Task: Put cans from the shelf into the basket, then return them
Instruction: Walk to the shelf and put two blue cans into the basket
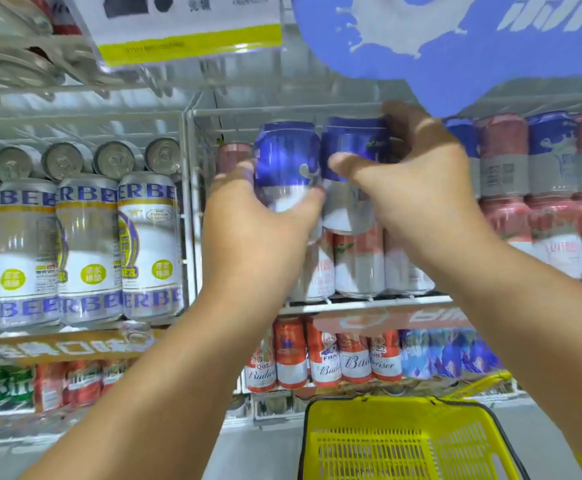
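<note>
At a wire shelf [365, 301] of canned drinks in a shop aisle, a person reaches up with both bare arms, each hand wrapped round its own blue-and-silver can. The left hand [258, 216] has its grip closed on the left blue can [286, 161], thumb on one side and fingers curled round the other, holding it upright in front of the shelf opening. The right hand [417, 174] grasps the right blue can [350, 147] from the side, thumb across its front and fingers over its top and far side; the two cans stand just beside each other, near touching. Both are raised above a row of red-and-silver cans [358, 265] on the same shelf. More blue and red cans [552, 150] are stacked to the right. To the left, a separate wire bay holds white-and-silver cans [88, 244] with blue lettering. Below, a lower shelf carries red Budweiser cans [351, 358]. A yellow plastic basket [369, 448] with black handles sits low at the right. A blue hanging sign [455, 36] and a yellow-edged price card [185, 29] hang overhead.
</note>
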{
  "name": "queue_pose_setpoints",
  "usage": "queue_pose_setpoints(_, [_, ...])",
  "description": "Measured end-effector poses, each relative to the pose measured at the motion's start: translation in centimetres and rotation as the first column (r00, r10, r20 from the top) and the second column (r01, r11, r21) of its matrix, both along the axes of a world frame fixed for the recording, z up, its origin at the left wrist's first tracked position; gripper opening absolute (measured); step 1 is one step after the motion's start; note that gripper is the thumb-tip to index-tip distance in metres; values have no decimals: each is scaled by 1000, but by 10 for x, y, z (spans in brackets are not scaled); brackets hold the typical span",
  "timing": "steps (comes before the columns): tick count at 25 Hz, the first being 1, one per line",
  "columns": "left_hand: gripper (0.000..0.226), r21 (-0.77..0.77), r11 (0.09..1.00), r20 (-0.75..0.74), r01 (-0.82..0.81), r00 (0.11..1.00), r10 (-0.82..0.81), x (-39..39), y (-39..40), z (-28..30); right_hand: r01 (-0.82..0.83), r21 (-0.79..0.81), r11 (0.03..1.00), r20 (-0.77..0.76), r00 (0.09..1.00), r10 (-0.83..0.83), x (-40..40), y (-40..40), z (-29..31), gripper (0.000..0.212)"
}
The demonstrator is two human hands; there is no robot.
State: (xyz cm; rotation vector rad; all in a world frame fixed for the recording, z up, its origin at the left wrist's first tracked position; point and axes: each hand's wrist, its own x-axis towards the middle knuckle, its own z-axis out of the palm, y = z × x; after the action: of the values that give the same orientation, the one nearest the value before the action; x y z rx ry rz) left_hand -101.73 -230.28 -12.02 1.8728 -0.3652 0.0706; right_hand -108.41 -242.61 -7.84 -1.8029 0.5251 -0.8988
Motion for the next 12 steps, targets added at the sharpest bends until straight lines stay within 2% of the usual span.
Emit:
queue_pose_setpoints(2, [36, 28, 998, -46, 51, 998, -50, -34, 8, -9, -28, 65, 998, 4, 1000, 28, -37, -8, -17, 34])
queue_pose_setpoints(5, [26, 72, 992, -142, 106, 985, -95, -82, 16, -45, -56, 200, 978, -40, 997, 65, -94, -27, -62, 52])
queue_pose_setpoints(7, [23, 133, 982, -178, 134, 978, -110, -120, 17, -81, -30, 279, 960, -124, 990, 67, -133, -34, -104, 55])
queue_pose_setpoints(9, [23, 188, 967, -222, 170, 967, -127, -152, 16, -122, -24, 308, 951, -205, 975, 90, -170, -39, -152, 48])
queue_pose_setpoints(12, [22, 206, 956, -394, 207, 912, -113, -195, 13, -203, 4, 375, 927, -343, 930, 135, -220, -41, -239, 47])
